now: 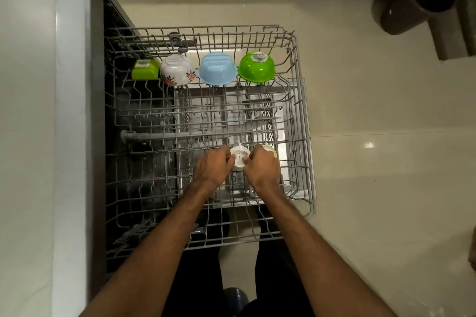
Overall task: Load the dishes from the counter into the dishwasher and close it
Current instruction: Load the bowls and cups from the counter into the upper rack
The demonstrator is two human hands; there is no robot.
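Left hand (213,165) and right hand (263,167) each close their grip round a white cup (238,159) at the rack's (231,27) near right.

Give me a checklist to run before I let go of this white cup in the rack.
1. Both the left hand and right hand grip the white cup: ok.
2. Cup seated on the rack wires: cannot tell, hands hide its base.
3. Rack pulled out: ok.
4. In far row, green box, floral bowl, blue bowl and green bowl face down: ok.
5. The cream item beside right hand clear of the cup: cannot tell.
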